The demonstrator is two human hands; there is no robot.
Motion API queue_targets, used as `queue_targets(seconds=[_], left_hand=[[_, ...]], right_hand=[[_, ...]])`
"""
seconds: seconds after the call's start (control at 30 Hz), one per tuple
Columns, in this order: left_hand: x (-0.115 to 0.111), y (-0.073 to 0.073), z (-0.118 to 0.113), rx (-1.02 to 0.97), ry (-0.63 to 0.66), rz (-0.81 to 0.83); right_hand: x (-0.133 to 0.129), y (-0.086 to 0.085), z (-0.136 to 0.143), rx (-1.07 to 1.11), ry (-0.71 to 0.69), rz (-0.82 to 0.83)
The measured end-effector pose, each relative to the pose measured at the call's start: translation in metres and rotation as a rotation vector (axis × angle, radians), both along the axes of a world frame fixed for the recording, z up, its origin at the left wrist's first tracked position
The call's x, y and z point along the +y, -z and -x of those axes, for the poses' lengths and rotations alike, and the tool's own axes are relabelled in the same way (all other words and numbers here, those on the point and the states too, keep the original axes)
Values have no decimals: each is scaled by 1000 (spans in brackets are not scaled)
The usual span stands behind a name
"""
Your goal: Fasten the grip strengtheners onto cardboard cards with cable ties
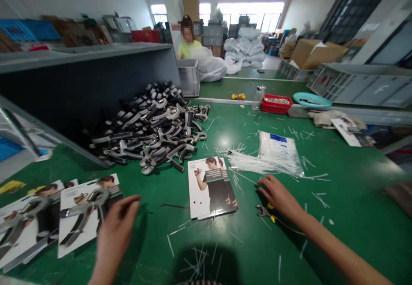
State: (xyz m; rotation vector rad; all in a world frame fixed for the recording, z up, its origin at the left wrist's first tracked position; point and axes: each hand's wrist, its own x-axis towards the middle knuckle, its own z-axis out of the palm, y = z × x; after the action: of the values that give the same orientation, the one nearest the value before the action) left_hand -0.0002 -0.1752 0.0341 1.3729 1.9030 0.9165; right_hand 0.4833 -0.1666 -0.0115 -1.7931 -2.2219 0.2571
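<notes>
My left hand (116,227) is open at the right edge of a printed card (69,203) with a grey-and-black hand grip strengthener (85,212) on it. More carded grip strengtheners (28,216) lie further left, overlapping. My right hand (278,195) has its fingers bent together, the tips at the end of a thin white cable tie (246,177). Under that hand lie cutting pliers (264,210) with yellow-and-black handles, partly hidden. Between my hands rests a small stack of printed cards (206,190). A bundle of cable ties (247,163) spreads beyond them.
Loose grip strengtheners (161,126) are heaped beside a grey shelf (128,55). A bag of cable ties (278,147), red tray (275,104), glass jar (258,98) and turquoise basin (312,100) stand further back. Cable tie offcuts (199,261) litter the green table. A person (189,40) is behind.
</notes>
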Motion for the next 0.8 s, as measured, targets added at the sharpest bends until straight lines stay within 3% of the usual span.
queue_targets(seconds=[0.1,0.2,0.37,0.47,0.6,0.8], left_hand=[[38,33,-90,-320,143,42],[57,57,-135,-403,149,68],[64,71,-126,-510,138,130],[65,75,-118,-640,148,187],[65,81,-119,-700,162,181],[57,71,-98,-792,136,151]], right_hand=[[46,2,25,-27,101,133],[73,2,34,-42,132,229],[77,-13,17,79,45,380],[71,-29,14,423,4,563],[64,-43,30,1014,-56,752],[66,-38,70,1292,-98,841]])
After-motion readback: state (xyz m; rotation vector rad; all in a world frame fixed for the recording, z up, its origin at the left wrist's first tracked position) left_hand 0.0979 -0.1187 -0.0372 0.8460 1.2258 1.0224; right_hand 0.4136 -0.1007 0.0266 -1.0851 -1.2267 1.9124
